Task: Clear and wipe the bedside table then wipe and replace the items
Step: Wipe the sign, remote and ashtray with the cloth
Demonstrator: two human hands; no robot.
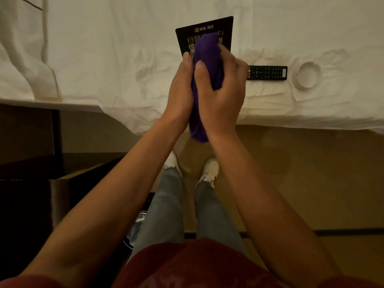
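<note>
I hold a black sign card with yellow and white print upright over the bed edge. My left hand grips its lower left side, thumb on the front. My right hand is wrapped round a purple cloth, which is pressed against the card's face and hangs below my wrists. The cloth and my hands hide the lower half of the card. A black remote control and a white round ashtray lie on the white bed sheet, to the right of my hands.
The dark bedside table stands at the lower left, next to the bed. My legs and white shoes are on the tan floor below the bed edge. A pillow or folded cover lies at the far left.
</note>
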